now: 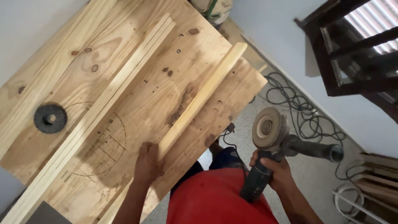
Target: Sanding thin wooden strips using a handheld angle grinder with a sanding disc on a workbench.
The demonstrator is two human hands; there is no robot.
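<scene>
Both hands are working: our left hand [147,162] is pressing the light, stiff wooden strip [200,99] near the bench's [137,103] front edge; our right hand [273,170] is clamping the heavy angle grinder's [269,143] body

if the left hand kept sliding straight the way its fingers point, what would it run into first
The left hand rests on the plywood board, its fingers pointing up along the pale wooden strip. It already seems to touch that strip's near end, so it would probably just ride along it; nothing else lies ahead.
</scene>
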